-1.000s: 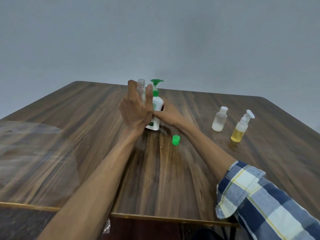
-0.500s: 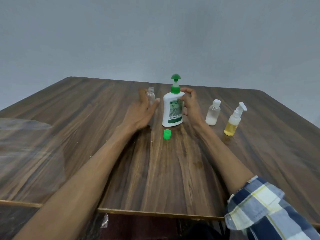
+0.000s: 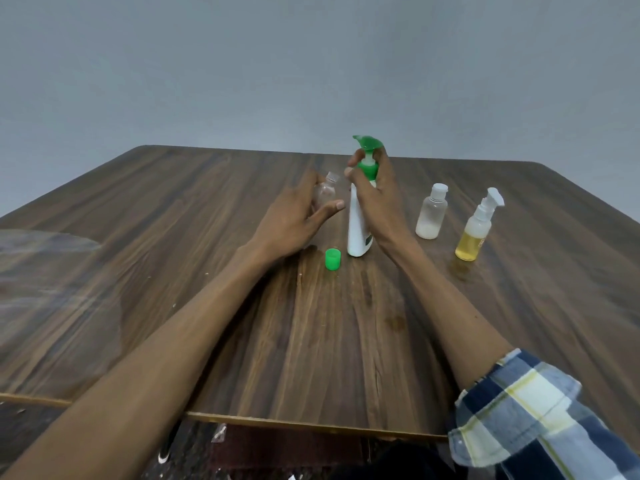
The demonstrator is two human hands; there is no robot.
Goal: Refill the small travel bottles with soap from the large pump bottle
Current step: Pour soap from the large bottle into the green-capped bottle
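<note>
Head camera view of a wooden table (image 3: pixel 145 237) under a grey wall. At far centre, the person's left hand (image 3: pixel 294 220) curls its fingers and thumb around a small clear travel bottle (image 3: pixel 325 192), uncapped and upright. Just nearer lies a green cap (image 3: pixel 332 259) on the table. Beside it stands the large white pump bottle (image 3: pixel 358 223), its green pump head (image 3: pixel 367 143) raised; the right hand (image 3: pixel 379 199) wraps its neck from the right. Farther right stand a capped translucent bottle (image 3: pixel 432 211) with white liquid and a small pump bottle (image 3: pixel 477 227) of yellow liquid. A plaid sleeve (image 3: pixel 530 410) covers the near right arm.
</note>
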